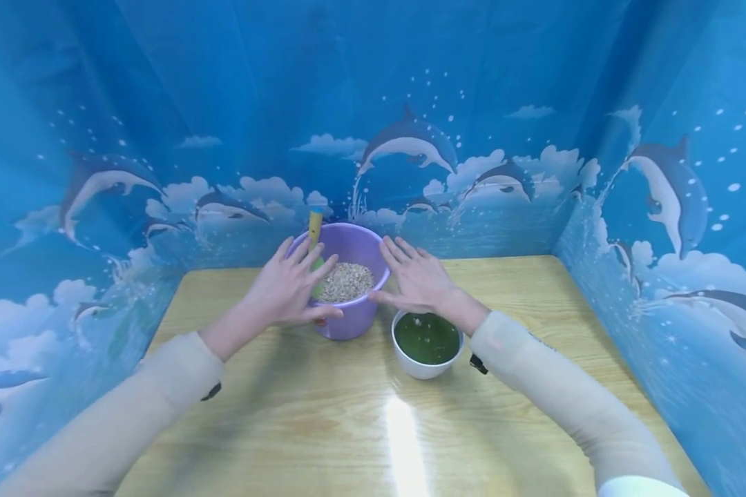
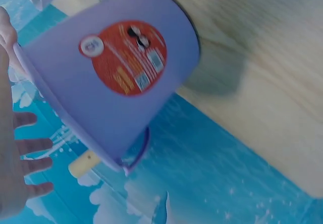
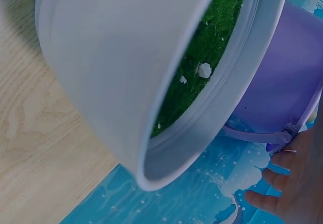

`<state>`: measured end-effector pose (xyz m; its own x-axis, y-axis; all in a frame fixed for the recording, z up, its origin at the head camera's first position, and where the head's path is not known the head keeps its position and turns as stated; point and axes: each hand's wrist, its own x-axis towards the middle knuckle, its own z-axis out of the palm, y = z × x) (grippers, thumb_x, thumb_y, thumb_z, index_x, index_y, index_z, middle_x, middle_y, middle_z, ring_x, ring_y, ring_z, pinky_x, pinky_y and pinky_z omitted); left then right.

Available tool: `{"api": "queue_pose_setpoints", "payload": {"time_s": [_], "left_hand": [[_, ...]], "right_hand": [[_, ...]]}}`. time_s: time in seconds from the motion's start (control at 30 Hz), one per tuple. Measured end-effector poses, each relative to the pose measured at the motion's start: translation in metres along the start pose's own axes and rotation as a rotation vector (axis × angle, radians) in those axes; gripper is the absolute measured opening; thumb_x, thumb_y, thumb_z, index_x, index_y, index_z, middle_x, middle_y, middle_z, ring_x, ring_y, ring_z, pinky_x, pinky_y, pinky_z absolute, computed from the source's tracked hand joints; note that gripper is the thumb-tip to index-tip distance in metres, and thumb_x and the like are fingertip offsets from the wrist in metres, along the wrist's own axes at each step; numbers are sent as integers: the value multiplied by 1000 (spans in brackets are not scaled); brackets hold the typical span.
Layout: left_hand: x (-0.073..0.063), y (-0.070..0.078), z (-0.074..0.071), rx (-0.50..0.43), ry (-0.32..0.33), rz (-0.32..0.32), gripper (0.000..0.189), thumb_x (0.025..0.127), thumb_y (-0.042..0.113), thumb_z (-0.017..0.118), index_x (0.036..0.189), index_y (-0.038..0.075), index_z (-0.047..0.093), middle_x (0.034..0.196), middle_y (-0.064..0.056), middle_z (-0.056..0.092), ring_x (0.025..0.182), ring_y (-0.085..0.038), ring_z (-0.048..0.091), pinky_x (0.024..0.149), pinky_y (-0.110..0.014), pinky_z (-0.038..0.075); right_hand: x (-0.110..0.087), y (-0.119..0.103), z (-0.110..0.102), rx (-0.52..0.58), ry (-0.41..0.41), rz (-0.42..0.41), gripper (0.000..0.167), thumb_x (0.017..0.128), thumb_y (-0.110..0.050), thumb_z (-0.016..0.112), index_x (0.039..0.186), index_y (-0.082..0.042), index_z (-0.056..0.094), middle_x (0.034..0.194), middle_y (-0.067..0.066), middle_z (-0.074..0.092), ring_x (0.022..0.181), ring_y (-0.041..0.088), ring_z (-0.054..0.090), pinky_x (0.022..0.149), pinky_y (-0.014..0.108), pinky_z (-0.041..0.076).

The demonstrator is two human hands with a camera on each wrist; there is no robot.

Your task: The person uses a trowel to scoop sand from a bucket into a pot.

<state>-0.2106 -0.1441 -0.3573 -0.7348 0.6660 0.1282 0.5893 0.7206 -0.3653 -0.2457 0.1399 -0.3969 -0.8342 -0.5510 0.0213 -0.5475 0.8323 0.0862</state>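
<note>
A purple bucket (image 1: 354, 323) stands on the table, holding pale gravel-like grains (image 1: 347, 281) and a tool with a yellow handle (image 1: 315, 226) and a green part. My left hand (image 1: 286, 286) hovers at the bucket's left side, fingers spread, gripping nothing. Over the bucket's right rim, my right hand (image 1: 419, 279) has its fingers extended; whether it touches the rim I cannot tell. Just below that hand sits a white bowl (image 1: 419, 371) with a dark green content (image 1: 429, 337) and small white bits on it. In the left wrist view the bucket shows a red label (image 2: 121, 67).
A wooden table (image 1: 323, 428) carries both containers. Blue dolphin-print curtain (image 1: 255, 138) encloses its back and sides. The bucket's purple carrying handle (image 3: 257, 135) hangs at its side, close to the right hand.
</note>
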Motion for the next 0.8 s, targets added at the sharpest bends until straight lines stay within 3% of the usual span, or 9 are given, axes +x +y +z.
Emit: {"api": "queue_pose_setpoints", "payload": {"time_s": [0.13, 0.23, 0.33, 0.57, 0.8], "left_hand": [[7, -15, -5, 23, -28, 56, 102, 90, 87, 48, 158, 12, 47, 162, -21, 48, 152, -43, 44, 126, -63, 33], [13, -26, -8, 40, -51, 101, 98, 93, 84, 48, 158, 11, 47, 162, -22, 48, 152, -42, 44, 127, -62, 30], [20, -36, -9, 69, -71, 140, 95, 95, 81, 48, 158, 10, 47, 162, -23, 47, 154, -43, 42, 128, -62, 30], [40, -54, -7, 152, -91, 242, 89, 98, 77, 48, 154, 9, 49, 159, -24, 50, 152, -43, 43, 127, -62, 31], [60, -67, -4, 185, -108, 323, 79, 99, 70, 55, 150, 10, 54, 159, -22, 51, 153, -40, 43, 129, -59, 29]], "right_hand": [[1, -1, -2, 14, -13, 11, 114, 94, -89, 30, 169, -5, 10, 178, 14, 12, 164, 36, 23, 127, 58, 32], [1, -2, -2, 16, -15, 15, 113, 95, -87, 34, 169, -5, 10, 178, 15, 14, 164, 36, 23, 127, 58, 32], [0, -2, -2, 12, -15, 11, 114, 94, -89, 29, 169, -5, 10, 178, 15, 14, 164, 36, 23, 127, 58, 33], [0, 0, -1, -10, -2, -4, 126, 84, -98, 3, 168, -5, 11, 177, 16, 16, 163, 37, 26, 126, 58, 34], [1, 0, -2, -6, -4, -5, 118, 91, -94, 19, 168, -5, 12, 177, 16, 17, 163, 36, 26, 126, 58, 33]]}}
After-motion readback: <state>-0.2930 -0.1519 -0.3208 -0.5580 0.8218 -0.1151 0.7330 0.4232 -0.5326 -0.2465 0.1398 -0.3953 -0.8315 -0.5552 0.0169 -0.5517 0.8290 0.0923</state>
